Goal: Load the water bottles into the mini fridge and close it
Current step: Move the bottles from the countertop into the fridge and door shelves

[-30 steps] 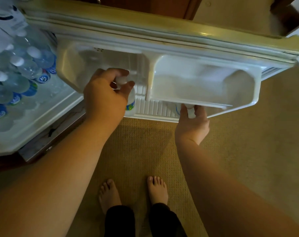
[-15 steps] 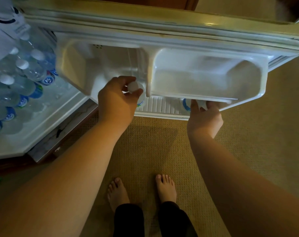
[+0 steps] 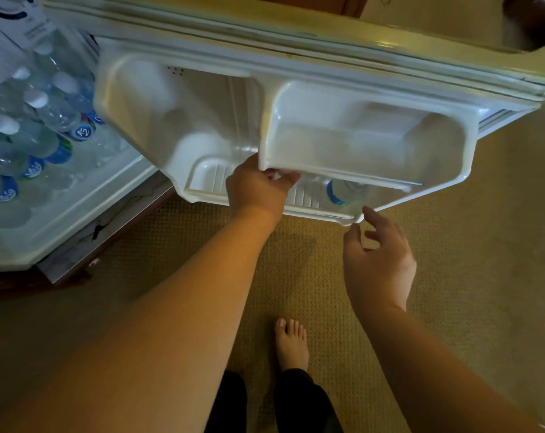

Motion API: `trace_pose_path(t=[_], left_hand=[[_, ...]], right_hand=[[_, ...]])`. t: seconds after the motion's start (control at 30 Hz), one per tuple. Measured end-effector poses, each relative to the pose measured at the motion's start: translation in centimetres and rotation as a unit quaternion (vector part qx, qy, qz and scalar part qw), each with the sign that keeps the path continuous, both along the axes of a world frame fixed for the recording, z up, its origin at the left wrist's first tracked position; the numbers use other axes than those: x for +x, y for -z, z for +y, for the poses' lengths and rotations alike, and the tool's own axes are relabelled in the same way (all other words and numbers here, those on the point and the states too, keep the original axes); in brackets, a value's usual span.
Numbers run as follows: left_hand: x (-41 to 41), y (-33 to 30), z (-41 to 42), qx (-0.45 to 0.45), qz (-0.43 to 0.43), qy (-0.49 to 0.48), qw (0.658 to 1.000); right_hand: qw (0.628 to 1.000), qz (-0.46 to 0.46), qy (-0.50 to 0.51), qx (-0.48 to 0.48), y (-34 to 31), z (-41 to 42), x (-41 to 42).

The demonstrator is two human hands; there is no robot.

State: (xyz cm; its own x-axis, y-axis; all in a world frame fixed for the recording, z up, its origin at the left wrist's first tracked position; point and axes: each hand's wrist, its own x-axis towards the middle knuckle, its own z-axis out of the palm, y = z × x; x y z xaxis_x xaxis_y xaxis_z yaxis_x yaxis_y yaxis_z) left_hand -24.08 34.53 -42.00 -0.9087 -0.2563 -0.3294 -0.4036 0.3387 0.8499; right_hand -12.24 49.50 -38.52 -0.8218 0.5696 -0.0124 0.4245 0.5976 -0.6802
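The left hand [image 3: 258, 189] reaches under the white plastic door shelf [image 3: 358, 145], fingers curled on a bottle cap, seating it in the lower door rack [image 3: 208, 179]. The right hand [image 3: 379, 260] hangs loosely open just below the rack, beside a clear blue-labelled water bottle [image 3: 343, 192] standing there. More bottles [image 3: 34, 135] fill the mini fridge's cabinet.

The mini fridge [image 3: 62, 220] stands open, packed with capped water bottles [image 3: 37, 120]; one bottle [image 3: 343, 192] sits in its door shelf [image 3: 265, 210].
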Motion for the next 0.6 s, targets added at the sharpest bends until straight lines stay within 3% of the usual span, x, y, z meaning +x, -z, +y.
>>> trace_pose_path(t=[0.13, 0.37, 0.53, 0.6], left_hand=[[0.6, 0.4, 2.5, 0.006, -0.007, -0.002, 1.000], [1.5, -0.2, 4.5, 0.080, -0.013, 0.012, 0.997], [2.8, -1.7, 0.9, -0.085, -0.032, 0.092, 0.992], [4.6, -3.2, -1.5, -0.099, -0.024, 0.121, 0.988]], right_hand=[[0.997, 0.049, -0.049, 0.017, -0.4, 0.6, 0.6], [0.962, 0.222, -0.152, 0.048, -4.6, 1.2, -2.1], [0.923, 0.285, -0.228, 0.124, -11.4, 0.4, -6.9], [0.914, 0.266, -0.268, 0.146, -13.9, -0.5, -9.3]])
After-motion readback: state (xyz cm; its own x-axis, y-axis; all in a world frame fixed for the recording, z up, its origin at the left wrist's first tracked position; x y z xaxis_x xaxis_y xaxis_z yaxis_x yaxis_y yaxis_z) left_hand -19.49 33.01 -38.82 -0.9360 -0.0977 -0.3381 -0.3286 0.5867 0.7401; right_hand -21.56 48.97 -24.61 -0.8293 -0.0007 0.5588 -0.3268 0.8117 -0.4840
